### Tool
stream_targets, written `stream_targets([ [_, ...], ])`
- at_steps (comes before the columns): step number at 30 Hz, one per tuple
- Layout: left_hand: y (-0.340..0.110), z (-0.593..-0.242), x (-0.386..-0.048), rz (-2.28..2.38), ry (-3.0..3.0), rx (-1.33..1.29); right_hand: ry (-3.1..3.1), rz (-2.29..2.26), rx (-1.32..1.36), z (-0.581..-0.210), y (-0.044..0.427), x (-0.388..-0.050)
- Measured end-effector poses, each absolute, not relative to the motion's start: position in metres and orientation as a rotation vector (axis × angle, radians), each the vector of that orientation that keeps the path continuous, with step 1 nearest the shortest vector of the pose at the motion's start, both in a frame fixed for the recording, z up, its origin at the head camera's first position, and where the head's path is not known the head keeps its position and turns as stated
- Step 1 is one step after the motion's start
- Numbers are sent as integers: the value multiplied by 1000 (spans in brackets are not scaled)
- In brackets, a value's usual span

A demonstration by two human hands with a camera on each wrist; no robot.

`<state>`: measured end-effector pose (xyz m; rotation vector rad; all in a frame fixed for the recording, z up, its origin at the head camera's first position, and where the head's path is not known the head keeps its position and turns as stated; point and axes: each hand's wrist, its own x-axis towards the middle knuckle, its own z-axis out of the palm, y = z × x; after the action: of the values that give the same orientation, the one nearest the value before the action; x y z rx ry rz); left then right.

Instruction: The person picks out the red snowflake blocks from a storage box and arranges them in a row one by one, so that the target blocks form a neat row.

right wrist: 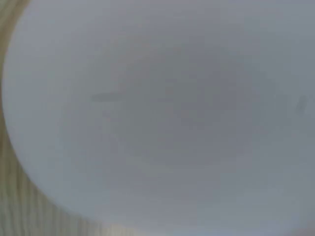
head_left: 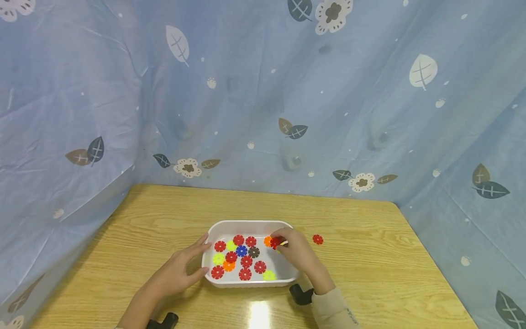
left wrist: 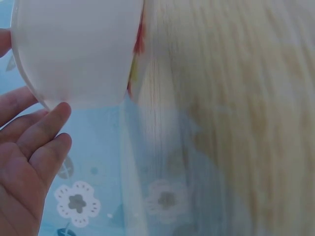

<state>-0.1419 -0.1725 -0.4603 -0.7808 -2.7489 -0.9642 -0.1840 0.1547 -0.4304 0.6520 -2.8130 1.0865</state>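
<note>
A white plastic tray (head_left: 250,283) stands on the table, with several notched plastic discs lying in it, red, yellow, orange, blue and dark brown. My left hand (head_left: 182,269) holds the tray's left end, thumb and fingers spread at the rim. In the left wrist view, fingers (left wrist: 42,130) of that hand lie against the tray's outer wall (left wrist: 78,54). Over the right part of the tray, my right hand (head_left: 297,250) pinches a red notched disc (head_left: 276,243). An orange disc (head_left: 268,241) shows beside it, and a bit of yellow is partly hidden under the fingers. Only blurred white tray surface (right wrist: 172,123) fills most of the right wrist view.
One red disc (head_left: 318,239) lies on the wooden table (head_left: 370,256), right of the tray. Blue patterned cloth (head_left: 246,91) hangs behind the table and along both sides. A black wrist camera mount (head_left: 301,294) sits beneath my right wrist, close to the tray's near right corner.
</note>
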Motion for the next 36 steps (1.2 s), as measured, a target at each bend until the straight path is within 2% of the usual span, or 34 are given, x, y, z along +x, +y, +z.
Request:
stream_targets([
  [8, -173, -462, -142, -957, -2735, -778, -2633, 1465, 305, -426, 179, -183],
  [15, -172, -462, -141, -959, -2742, -772, -2535, 1611, 173, -426, 210, -186],
  [25, -172, -462, -141, -965, -2734, -784, -2470, 1611, -86, -448, 259, -194],
  [36, -173, -462, -142, -974, -2729, -786, -2506, 1618, -289, -470, 277, -197],
])
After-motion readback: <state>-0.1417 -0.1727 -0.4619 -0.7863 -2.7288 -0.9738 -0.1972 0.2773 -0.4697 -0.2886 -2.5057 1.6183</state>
